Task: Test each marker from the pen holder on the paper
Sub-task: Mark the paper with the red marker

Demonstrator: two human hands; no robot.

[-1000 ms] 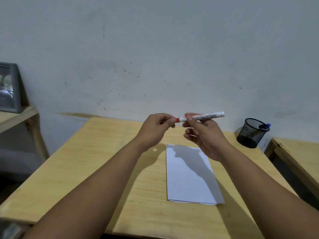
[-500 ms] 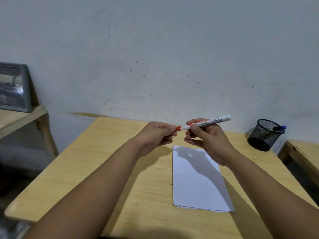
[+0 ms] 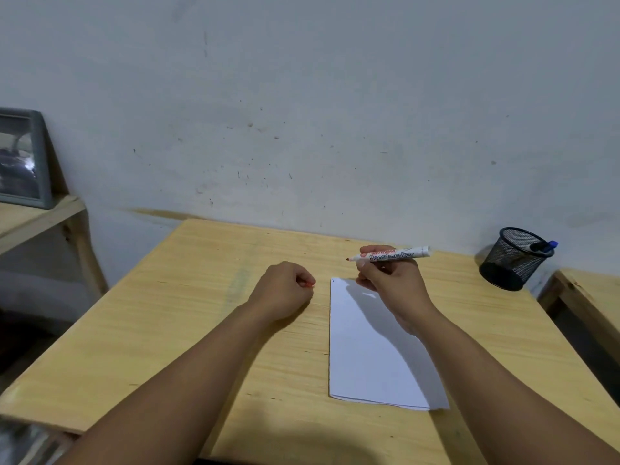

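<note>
My right hand (image 3: 391, 283) grips a white board marker (image 3: 394, 255) with red lettering, held level above the far end of the white paper (image 3: 365, 360); its red tip is bare and points left. My left hand (image 3: 281, 290) rests on the wooden table (image 3: 167, 330) left of the paper, fingers closed around the red cap (image 3: 310, 284), of which only a sliver shows. A black mesh pen holder (image 3: 511, 258) stands at the far right of the table with a blue marker (image 3: 547, 246) sticking out of it.
A grey wall rises right behind the table. A framed picture (image 3: 20, 159) leans on a wooden shelf at the left. Another wooden table (image 3: 593, 297) edge sits at the right, past a narrow gap.
The cap has come off the marker. My left hand moved down and left to the table with the cap, and my right hand kept the marker near the paper's far end.
</note>
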